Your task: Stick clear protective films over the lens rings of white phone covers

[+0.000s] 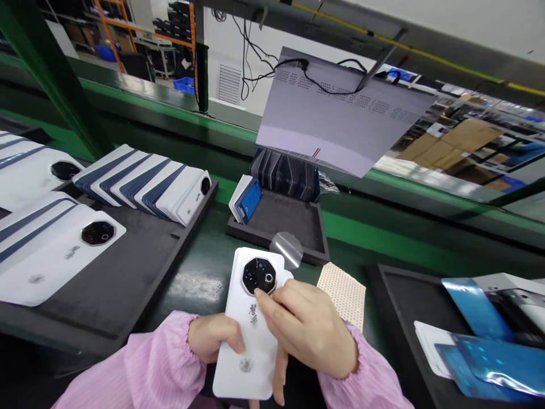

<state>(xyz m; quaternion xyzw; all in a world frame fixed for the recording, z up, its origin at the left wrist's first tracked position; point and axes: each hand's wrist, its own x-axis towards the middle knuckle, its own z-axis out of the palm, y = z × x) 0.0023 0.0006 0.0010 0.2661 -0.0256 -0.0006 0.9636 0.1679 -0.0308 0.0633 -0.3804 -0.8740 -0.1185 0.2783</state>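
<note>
A white phone back cover [246, 372] with a dark octagonal camera ring [259, 276] tilts up in front of me. My left hand [219, 338] grips it, thumb across the lower face and fingers reaching behind. At the camera ring, the bent fingers of my right hand [304, 324] are drawn together, a fingertip touching its lower rim. Whatever those fingers may pinch is hidden. Just past the cover's upper right corner shows a clear round film [287, 250]; I cannot tell whether it touches the cover.
Stacked white covers [140, 182] stand in a dark tray [140, 255] at left. A smaller tray [293, 218] ahead holds dark panels [285, 175]. A dotted sticker sheet [343, 292] lies at right, beside a tray with blue films [502, 363]. A grey monitor-like panel [340, 119] hangs above.
</note>
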